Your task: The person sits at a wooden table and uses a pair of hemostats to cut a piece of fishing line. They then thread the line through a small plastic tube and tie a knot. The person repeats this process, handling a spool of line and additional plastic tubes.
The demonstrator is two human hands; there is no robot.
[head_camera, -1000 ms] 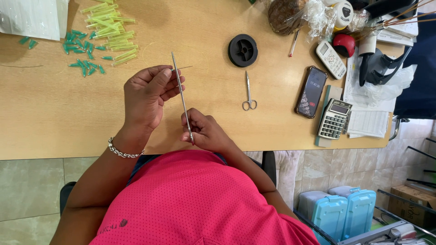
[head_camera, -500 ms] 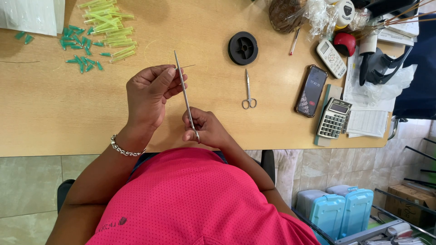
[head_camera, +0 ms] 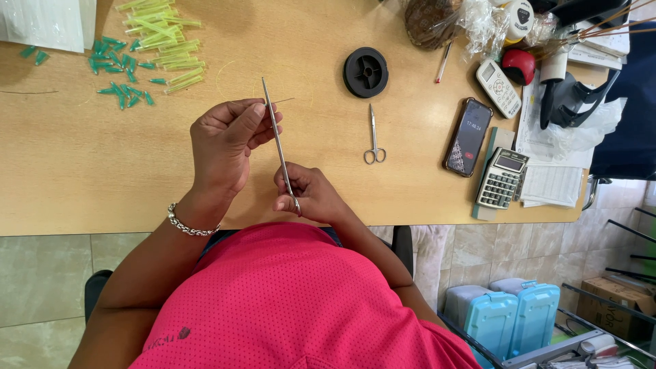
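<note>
Where the wooden desk (head_camera: 61, 171) begins at the far left, a white plastic bag (head_camera: 41, 20) is laid at the back corner, and just beside it short teal tube pieces (head_camera: 116, 75) and longer yellow-green ones (head_camera: 160, 41) are spread in loose heaps, seemingly kept within reach of the left hand. A wide bare stretch of desk is left in front of these heaps, down to the near edge. Nearer the middle, the left hand (head_camera: 222, 147), a bead bracelet (head_camera: 190, 225) on its wrist, is raised over the desk with its fingertips pinched together beside a long thin metal rod (head_camera: 279, 140); a fine thread (head_camera: 281, 101) is seen running from those fingertips. The rod is held tilted, its lower end gripped in the closed right hand (head_camera: 311, 195) close to the body, probably so the top stays steady. Further right, a black spool (head_camera: 365, 72) and small scissors (head_camera: 374, 137) are set well apart on open wood. Beyond them a phone (head_camera: 468, 137), a calculator (head_camera: 502, 179), a cordless handset (head_camera: 499, 87) and papers (head_camera: 553, 184) are crowded toward the right edge, where little free room is left. Below that edge, blue boxes (head_camera: 509, 318) are seen on the floor.
</note>
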